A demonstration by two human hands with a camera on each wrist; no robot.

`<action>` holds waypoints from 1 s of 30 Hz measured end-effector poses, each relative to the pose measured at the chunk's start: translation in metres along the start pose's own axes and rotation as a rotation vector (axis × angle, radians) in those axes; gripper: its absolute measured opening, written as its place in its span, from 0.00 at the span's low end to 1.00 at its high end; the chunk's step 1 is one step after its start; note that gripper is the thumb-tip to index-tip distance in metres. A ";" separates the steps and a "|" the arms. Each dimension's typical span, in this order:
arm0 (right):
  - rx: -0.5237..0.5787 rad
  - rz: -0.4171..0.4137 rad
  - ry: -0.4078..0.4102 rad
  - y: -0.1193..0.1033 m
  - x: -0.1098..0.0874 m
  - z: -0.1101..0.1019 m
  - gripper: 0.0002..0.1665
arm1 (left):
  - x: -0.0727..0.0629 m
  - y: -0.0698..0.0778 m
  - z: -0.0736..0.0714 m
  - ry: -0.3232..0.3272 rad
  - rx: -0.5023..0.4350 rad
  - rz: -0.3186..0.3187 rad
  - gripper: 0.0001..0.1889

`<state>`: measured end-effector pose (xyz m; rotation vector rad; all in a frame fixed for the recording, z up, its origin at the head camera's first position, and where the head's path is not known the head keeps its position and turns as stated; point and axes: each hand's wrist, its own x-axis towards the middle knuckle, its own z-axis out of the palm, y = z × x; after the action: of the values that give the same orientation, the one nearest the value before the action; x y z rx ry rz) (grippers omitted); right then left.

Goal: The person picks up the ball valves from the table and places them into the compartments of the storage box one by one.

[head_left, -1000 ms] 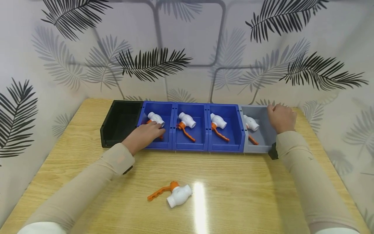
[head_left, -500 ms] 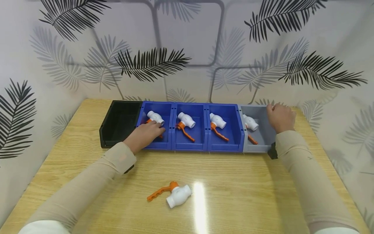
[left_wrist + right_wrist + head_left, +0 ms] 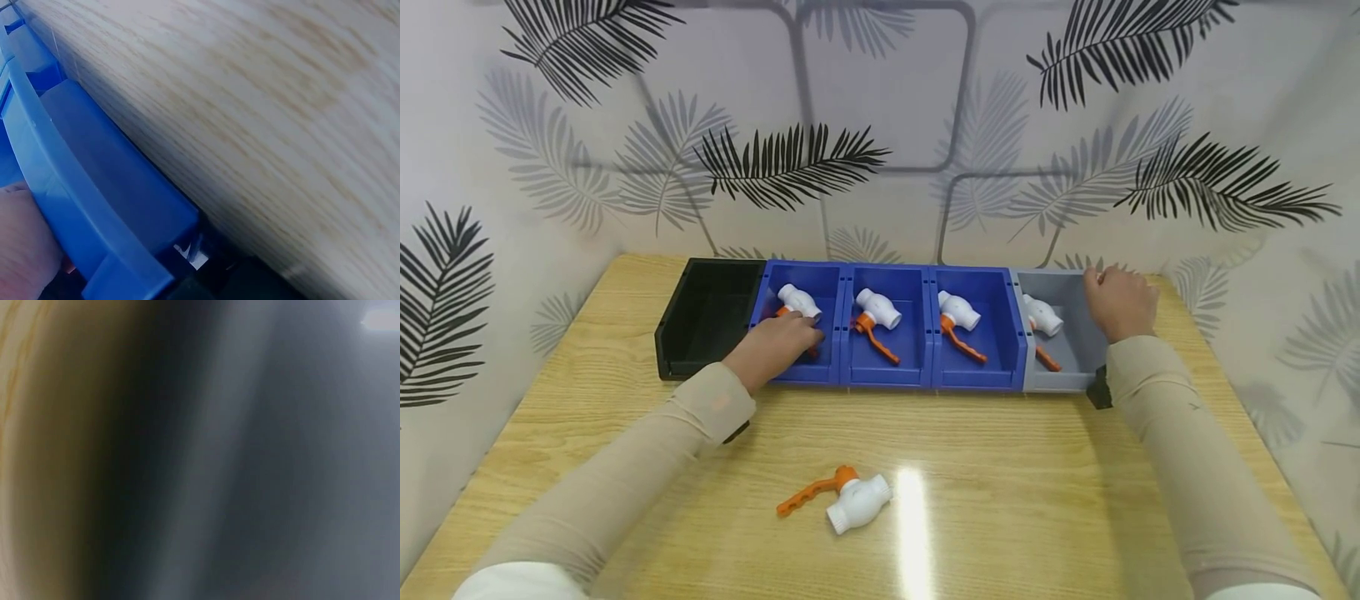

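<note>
My left hand (image 3: 773,350) reaches over the front wall of the leftmost blue bin (image 3: 808,271), its fingers at a white ball valve (image 3: 800,302) with an orange handle. The hand covers part of that handle, and whether it grips it is hidden. In the left wrist view, part of the hand (image 3: 25,244) shows behind the blue bin wall (image 3: 69,162). My right hand (image 3: 1122,304) holds the right wall of the grey bin (image 3: 1078,292), fingers curled over it. Inside the grey bin lies another ball valve (image 3: 1043,315). The right wrist view is blurred, with a grey wall (image 3: 219,437).
The middle blue bin (image 3: 889,279) and the right blue bin (image 3: 973,279) hold one ball valve each. At the row's left end stands a black bin (image 3: 711,312). Another ball valve (image 3: 859,502) lies on the wooden table (image 3: 1000,483) in front. A leaf-patterned wall (image 3: 880,92) rises behind.
The left wrist and sleeve have shifted slightly right and the hand has dipped a little. The right hand keeps its place; bins and valves stay where they were.
</note>
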<state>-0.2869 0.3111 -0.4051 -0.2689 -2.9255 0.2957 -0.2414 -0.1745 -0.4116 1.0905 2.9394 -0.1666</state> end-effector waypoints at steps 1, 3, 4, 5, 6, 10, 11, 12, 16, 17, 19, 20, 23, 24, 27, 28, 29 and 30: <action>-0.001 0.002 0.000 0.000 0.000 0.000 0.32 | 0.000 0.000 0.000 0.005 -0.001 -0.002 0.10; -0.001 0.005 0.002 0.000 0.000 -0.001 0.31 | 0.000 0.001 -0.001 0.012 -0.002 -0.004 0.10; 0.000 0.005 0.002 0.000 0.000 -0.001 0.31 | 0.000 0.001 -0.001 0.015 -0.005 -0.005 0.09; 0.000 0.004 0.004 0.000 0.000 -0.001 0.31 | 0.000 0.001 -0.001 0.018 -0.010 -0.006 0.09; 0.000 0.002 0.004 0.000 0.000 -0.001 0.31 | 0.000 0.001 -0.001 0.020 -0.013 -0.006 0.09; -0.001 -0.003 0.001 0.000 0.000 -0.001 0.32 | 0.000 0.001 -0.002 0.012 -0.024 -0.009 0.09; -0.001 -0.003 -0.003 0.000 0.000 -0.001 0.32 | 0.000 0.001 -0.002 0.007 -0.022 -0.009 0.09; -0.001 -0.001 -0.006 0.000 0.000 -0.001 0.32 | 0.000 0.001 -0.003 0.000 -0.018 -0.007 0.09; -0.003 0.004 -0.016 0.000 0.000 -0.001 0.32 | 0.000 0.001 -0.004 -0.033 0.007 -0.004 0.09; -0.004 0.006 -0.020 -0.001 0.000 0.000 0.33 | 0.000 0.001 -0.004 -0.045 0.015 -0.004 0.09; -0.003 0.008 -0.022 -0.001 0.000 0.000 0.33 | 0.000 0.001 -0.004 -0.055 0.027 0.001 0.10; -0.001 0.011 -0.025 -0.001 0.000 0.000 0.34 | 0.000 0.000 -0.005 -0.057 0.030 0.006 0.10; 0.007 0.016 -0.030 -0.002 -0.001 0.000 0.34 | -0.003 -0.001 -0.006 -0.042 0.022 0.026 0.11; 0.010 0.017 -0.029 -0.002 -0.001 0.000 0.34 | -0.004 -0.002 -0.006 -0.033 0.018 0.033 0.11; 0.015 0.016 -0.027 -0.001 -0.001 0.000 0.34 | -0.008 -0.003 -0.008 -0.013 0.002 0.044 0.13; 0.016 0.014 -0.025 -0.001 -0.001 -0.001 0.34 | -0.010 -0.003 -0.010 -0.006 0.000 0.047 0.14; 0.018 0.013 -0.025 -0.001 -0.001 -0.001 0.34 | -0.013 -0.003 -0.011 0.000 0.001 0.049 0.15; 0.018 0.011 -0.027 0.000 -0.001 -0.001 0.34 | -0.015 -0.003 -0.013 0.010 0.002 0.053 0.15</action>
<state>-0.2855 0.3105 -0.4046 -0.2811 -2.9472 0.3298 -0.2312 -0.1855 -0.3980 1.1712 2.9163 -0.1649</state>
